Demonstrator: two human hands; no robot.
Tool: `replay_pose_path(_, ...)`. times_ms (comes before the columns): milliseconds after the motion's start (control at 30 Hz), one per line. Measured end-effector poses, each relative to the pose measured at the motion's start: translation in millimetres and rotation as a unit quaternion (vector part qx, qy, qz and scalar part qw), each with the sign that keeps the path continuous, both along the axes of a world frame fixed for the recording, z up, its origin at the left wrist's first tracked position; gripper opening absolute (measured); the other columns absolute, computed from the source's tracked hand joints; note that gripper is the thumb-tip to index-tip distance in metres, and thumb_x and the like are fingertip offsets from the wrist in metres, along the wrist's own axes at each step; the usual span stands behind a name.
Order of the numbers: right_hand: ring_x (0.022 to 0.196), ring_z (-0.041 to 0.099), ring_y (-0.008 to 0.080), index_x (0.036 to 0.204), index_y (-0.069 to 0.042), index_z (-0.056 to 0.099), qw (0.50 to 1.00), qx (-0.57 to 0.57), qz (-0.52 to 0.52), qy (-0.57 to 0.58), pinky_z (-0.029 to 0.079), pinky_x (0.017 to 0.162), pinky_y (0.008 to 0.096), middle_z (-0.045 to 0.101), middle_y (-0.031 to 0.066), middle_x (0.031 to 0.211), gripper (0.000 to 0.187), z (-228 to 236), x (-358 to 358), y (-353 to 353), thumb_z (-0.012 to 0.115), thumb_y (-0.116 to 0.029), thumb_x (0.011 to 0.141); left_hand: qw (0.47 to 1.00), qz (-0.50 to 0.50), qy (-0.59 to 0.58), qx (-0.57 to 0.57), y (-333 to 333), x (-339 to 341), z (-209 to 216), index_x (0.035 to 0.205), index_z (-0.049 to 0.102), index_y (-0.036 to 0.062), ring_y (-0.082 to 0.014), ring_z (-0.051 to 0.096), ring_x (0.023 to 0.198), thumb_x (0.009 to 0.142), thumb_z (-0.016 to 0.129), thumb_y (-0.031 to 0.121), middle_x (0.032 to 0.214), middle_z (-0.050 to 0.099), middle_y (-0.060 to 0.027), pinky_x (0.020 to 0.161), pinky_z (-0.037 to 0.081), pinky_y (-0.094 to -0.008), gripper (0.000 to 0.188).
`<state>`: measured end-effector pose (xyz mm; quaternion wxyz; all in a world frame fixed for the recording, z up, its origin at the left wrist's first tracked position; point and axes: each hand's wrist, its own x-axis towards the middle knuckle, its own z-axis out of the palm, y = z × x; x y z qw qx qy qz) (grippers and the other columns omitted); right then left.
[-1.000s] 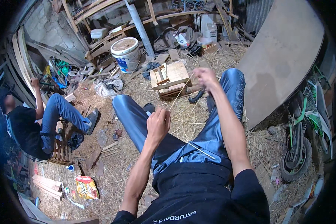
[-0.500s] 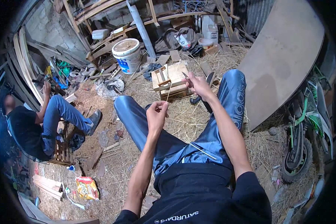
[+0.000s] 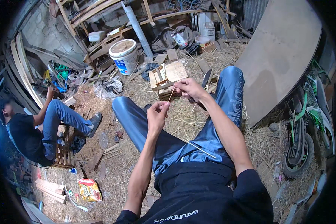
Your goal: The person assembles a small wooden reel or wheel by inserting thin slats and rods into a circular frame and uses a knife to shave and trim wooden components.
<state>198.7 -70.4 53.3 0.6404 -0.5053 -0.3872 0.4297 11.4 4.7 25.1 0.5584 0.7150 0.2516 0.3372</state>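
A seated person pinches one thin, pale straw stick (image 3: 171, 95) between two hands over the lap: the left hand (image 3: 157, 114) grips its lower end, the right hand (image 3: 188, 89) its upper end. A second stick (image 3: 201, 149) lies across the jeans. Beyond the knees stand one small wooden crate (image 3: 166, 76) and one white bucket (image 3: 124, 56); another person (image 3: 33, 127) sits to the left.

Wooden crate (image 3: 167, 75) ahead of knees, bucket (image 3: 124, 56) left.
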Motion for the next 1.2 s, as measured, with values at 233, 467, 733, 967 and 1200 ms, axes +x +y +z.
replay_pose_path(233,0.047,0.042,0.0026,0.087,0.000,0.059,0.991,-0.012,0.123,-0.045,0.031,0.041,0.0171,0.057,0.0009,0.068,0.020,-8,-12,-1,0.062,-0.020,0.087,0.996,-0.029,-0.024,-0.081,-2,1,6,0.090,0.063,-0.0014,-0.0039,0.045,0.051,0.085,0.065,0.018,0.065,0.056,0.0009,0.046,0.036,-0.0184,0.020)
replay_pose_path(467,0.045,0.037,0.0018,0.086,-0.003,0.059,0.995,-0.010,-0.094,0.029,0.029,0.038,0.0180,0.052,-0.0028,0.068,0.020,-1,39,-4,0.056,-0.022,0.091,0.993,-0.070,0.034,-0.088,0,-22,10,0.090,0.062,-0.0009,-0.0048,0.045,0.053,0.085,0.066,0.021,0.066,0.055,0.0017,0.048,0.036,-0.0201,0.023)
replay_pose_path(733,0.047,0.037,0.0008,0.092,-0.006,0.059,0.976,0.019,-0.213,0.027,0.026,0.039,0.0164,0.052,-0.0030,0.073,0.019,-3,68,-17,0.053,-0.024,0.092,0.985,-0.045,-0.044,-0.160,10,-41,6,0.086,0.060,0.0013,-0.0055,0.048,0.055,0.087,0.061,0.017,0.067,0.055,0.0012,0.050,0.037,-0.0187,0.016)
replay_pose_path(967,0.063,0.046,0.0066,0.089,-0.002,0.063,0.974,0.027,-0.059,-0.216,0.038,0.058,0.0246,0.056,-0.0025,0.071,0.035,-17,-13,6,0.064,-0.037,0.085,0.916,-0.071,-0.184,-0.349,33,-10,9,0.099,0.053,0.0091,-0.0043,0.051,0.063,0.091,0.055,0.017,0.079,0.054,0.0031,0.056,0.041,-0.0185,0.011)
replay_pose_path(1200,0.061,0.046,0.0023,0.096,-0.004,0.065,0.974,0.063,0.061,-0.208,0.036,0.052,0.0205,0.058,-0.0044,0.073,0.024,-24,-25,10,0.065,-0.026,0.085,0.956,-0.045,-0.162,-0.239,16,10,2,0.095,0.055,0.0063,-0.0095,0.058,0.074,0.089,0.059,0.017,0.084,0.060,-0.0022,0.064,0.045,-0.0223,0.012)
